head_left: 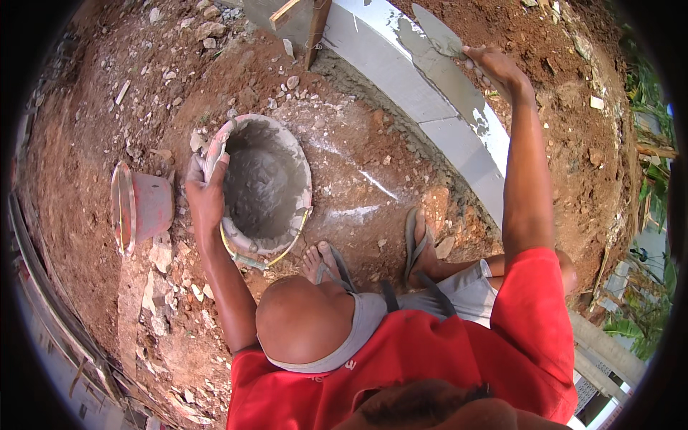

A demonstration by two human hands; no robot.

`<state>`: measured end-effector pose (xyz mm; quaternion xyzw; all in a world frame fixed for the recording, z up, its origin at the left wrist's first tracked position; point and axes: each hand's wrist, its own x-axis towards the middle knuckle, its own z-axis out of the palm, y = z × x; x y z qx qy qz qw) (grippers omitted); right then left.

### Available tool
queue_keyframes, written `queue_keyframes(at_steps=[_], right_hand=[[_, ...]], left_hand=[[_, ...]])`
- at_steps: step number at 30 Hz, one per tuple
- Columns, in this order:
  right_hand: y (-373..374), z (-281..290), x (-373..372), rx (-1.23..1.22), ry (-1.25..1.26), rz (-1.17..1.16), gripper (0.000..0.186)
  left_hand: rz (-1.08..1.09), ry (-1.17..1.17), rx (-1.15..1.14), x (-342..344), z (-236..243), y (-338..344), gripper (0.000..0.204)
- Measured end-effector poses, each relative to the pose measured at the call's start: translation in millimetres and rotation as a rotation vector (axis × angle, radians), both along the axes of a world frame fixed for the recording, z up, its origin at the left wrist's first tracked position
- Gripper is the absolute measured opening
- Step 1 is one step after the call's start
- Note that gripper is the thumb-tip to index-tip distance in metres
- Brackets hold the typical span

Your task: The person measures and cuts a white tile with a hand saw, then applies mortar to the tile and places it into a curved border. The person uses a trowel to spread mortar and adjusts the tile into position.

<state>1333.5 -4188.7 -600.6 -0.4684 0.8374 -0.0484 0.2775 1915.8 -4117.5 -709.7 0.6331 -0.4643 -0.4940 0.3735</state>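
Observation:
My left hand (208, 188) is closed on the near-left rim of a bucket (306, 166), which tilts a little on the dirt. Wet grey mortar (264, 185) fills part of it, and its yellow handle hangs down at the near side. At the upper right, my right hand (498, 69) grips a pointed trowel (434, 30), its handle mostly hidden in the fingers. The blade lies at the top of a low wall of pale grey blocks (410, 86). A layer of mortar (459, 84) covers part of the wall's top, close to my right hand.
A red bucket (152, 206) lies on its side at the left. A wooden stake (318, 32) stands against the wall's far end. Stones (210, 30) and broken rubble (159, 292) litter the reddish soil. My sandalled feet (326, 264) are between bucket and wall.

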Motion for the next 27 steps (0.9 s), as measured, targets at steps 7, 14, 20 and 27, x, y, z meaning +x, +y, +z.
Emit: queue_keyframes(at_steps=[7, 14, 20, 27], right_hand=[[117, 8, 62, -0.239, -0.731, -0.563, 0.031], [143, -29, 155, -0.432, -0.911, -0.780, 0.046], [45, -44, 237, -0.593, -0.927, -0.638, 0.048], [-26, -62, 238, -0.432, -0.884, -0.381, 0.046]], left_hand=[[0.033, -0.013, 0.041, 5, 5, 5, 0.036], [0.008, 0.025, 0.022, 6, -3, 2, 0.037], [0.020, 0.018, 0.033, 9, -3, 2, 0.036], [-0.003, 0.035, 0.009, 8, 0, 0, 0.036]])
